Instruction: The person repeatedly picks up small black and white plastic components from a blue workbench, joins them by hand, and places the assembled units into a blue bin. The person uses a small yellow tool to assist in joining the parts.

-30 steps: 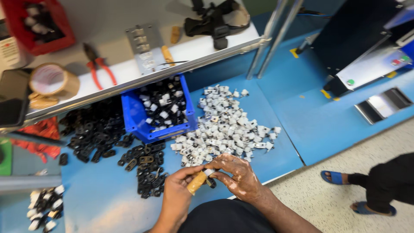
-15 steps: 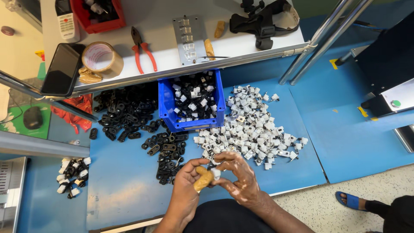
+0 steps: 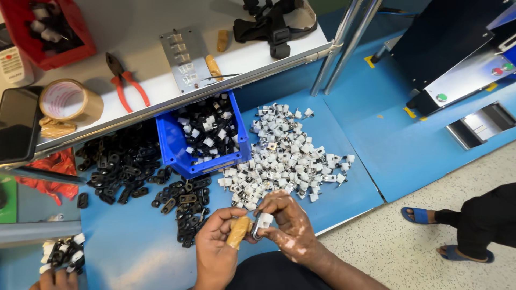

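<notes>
Compared with half a second ago, the blue bin [image 3: 201,142] and white pile [image 3: 285,153] are seen shifted right in the head view, the camera having swung; both hands are kept low at the table's near edge, as before. Head view: the left hand [image 3: 215,247] is closed around a tan, wrapped tool handle [image 3: 238,232], thumb and fingers [image 3: 228,215] narrowed on it. The right hand [image 3: 293,228] is pinched shut on a small white clip [image 3: 262,223], held just above the blue table [image 3: 371,139], touching the tool tip. Loose white clips are heaped just beyond the hands; black clips [image 3: 126,164] are spread to the left, and mixed black-and-white pieces fill the bin. On the upper shelf, red pliers [image 3: 126,78], a tape roll [image 3: 67,102] and a metal plate [image 3: 185,53] are laid. Another person's fingers are seen at bottom left, a sandalled foot [image 3: 422,215] on the floor at right. To do this step well, judged from the grip: the clip should be kept pinched square, the tool kept in line with it, and pressure applied steadily so the piece is not flicked away into the pile.
</notes>
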